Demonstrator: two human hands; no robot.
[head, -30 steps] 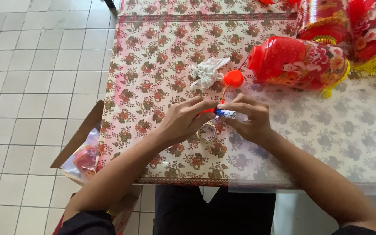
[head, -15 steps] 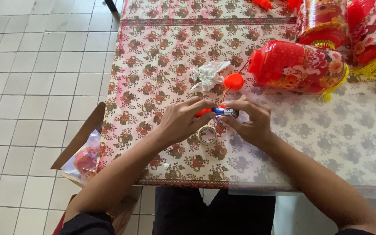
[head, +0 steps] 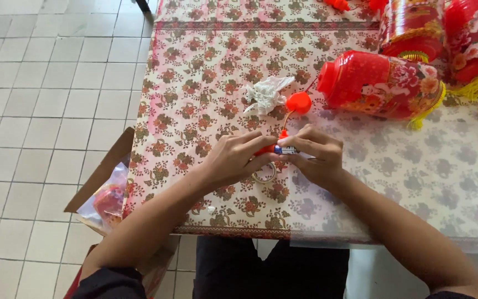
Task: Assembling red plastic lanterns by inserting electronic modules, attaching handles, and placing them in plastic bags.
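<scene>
Small red-and-blue cylindrical part point(head: 276, 149): pinched end to end between left hand point(head: 233, 159) and right hand point(head: 312, 156), steadied above floral-patterned tabletop point(head: 195, 83); clear tape ring point(head: 264, 174) directly beneath.

**Domestic craft table, likely a home**

You sit at a table under a floral-patterned plastic tablecloth point(head: 206, 83), on a floor of plain pale square tiles point(head: 45, 83). Red festive paper lanterns with yellow tassels point(head: 383, 83) lie on the cloth. An open brown cardboard box point(head: 103, 174) holding bagged goods stands beside the table.
</scene>
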